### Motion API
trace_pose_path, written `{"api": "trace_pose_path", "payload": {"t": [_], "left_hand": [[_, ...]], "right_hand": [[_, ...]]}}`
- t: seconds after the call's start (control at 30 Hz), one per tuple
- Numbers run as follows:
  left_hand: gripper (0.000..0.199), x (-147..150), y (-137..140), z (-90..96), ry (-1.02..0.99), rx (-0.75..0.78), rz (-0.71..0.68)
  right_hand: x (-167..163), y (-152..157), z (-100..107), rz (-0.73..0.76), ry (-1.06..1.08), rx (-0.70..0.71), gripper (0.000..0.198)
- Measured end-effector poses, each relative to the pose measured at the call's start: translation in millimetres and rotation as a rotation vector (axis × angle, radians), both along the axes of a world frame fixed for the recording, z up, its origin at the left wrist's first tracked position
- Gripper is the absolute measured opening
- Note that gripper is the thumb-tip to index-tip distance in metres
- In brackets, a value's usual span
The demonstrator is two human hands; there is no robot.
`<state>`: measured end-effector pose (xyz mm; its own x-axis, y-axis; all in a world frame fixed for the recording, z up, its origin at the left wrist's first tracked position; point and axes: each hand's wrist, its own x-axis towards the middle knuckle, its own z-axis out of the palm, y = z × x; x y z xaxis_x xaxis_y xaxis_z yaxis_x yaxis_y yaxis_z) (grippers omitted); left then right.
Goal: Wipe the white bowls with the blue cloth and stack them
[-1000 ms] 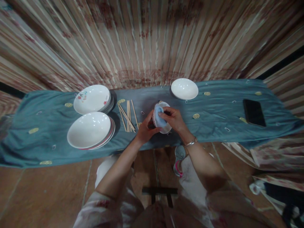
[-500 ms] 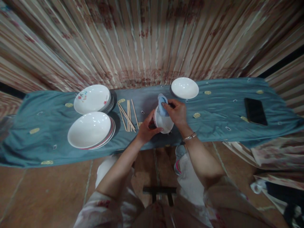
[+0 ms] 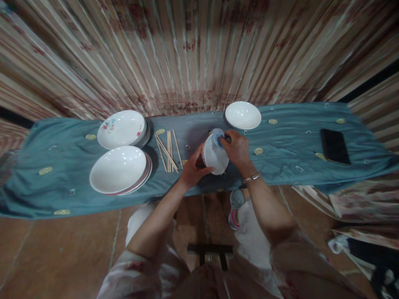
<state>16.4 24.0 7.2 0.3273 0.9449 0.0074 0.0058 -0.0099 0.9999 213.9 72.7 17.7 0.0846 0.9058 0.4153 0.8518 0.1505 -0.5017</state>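
Note:
A white bowl (image 3: 217, 160) is tilted over the middle of the table, gripped at its left side by my left hand (image 3: 193, 168), with the thumb over the near rim. My right hand (image 3: 236, 146) pinches a light blue cloth (image 3: 217, 138) against the bowl's far right rim. Part of the cloth lies inside the bowl, and the fingers cover the rest. Left of my left hand lie several wooden chopsticks (image 3: 169, 151), some crossing. Behind my right hand stands another white bowl (image 3: 243, 115).
On the left are a stack of flower-patterned plates (image 3: 121, 129) and, nearer, a stack of large white bowls (image 3: 117, 169). A black flat phone-like object (image 3: 335, 146) lies at the right. The table has a teal cloth (image 3: 286, 145); a pleated curtain (image 3: 199, 54) hangs behind it.
My right hand has moved slightly right with the cloth, along the bowl's far rim. My left hand and the bowl have stayed nearly in place.

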Motion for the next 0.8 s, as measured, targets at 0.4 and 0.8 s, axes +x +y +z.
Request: {"api": "trace_pose_path", "payload": {"t": [0.4, 0.8], "left_hand": [[0.105, 0.5, 2.0, -1.0, 0.003, -0.013, 0.016], [0.104, 1.9, 3.1, -0.9, -0.017, -0.018, 0.006]], "right_hand": [[20.3, -11.1, -9.1, 0.055, -0.139, -0.146, 0.01], [18.5, -35.0, -6.6, 0.144, -0.288, -0.226, 0.017]]}}
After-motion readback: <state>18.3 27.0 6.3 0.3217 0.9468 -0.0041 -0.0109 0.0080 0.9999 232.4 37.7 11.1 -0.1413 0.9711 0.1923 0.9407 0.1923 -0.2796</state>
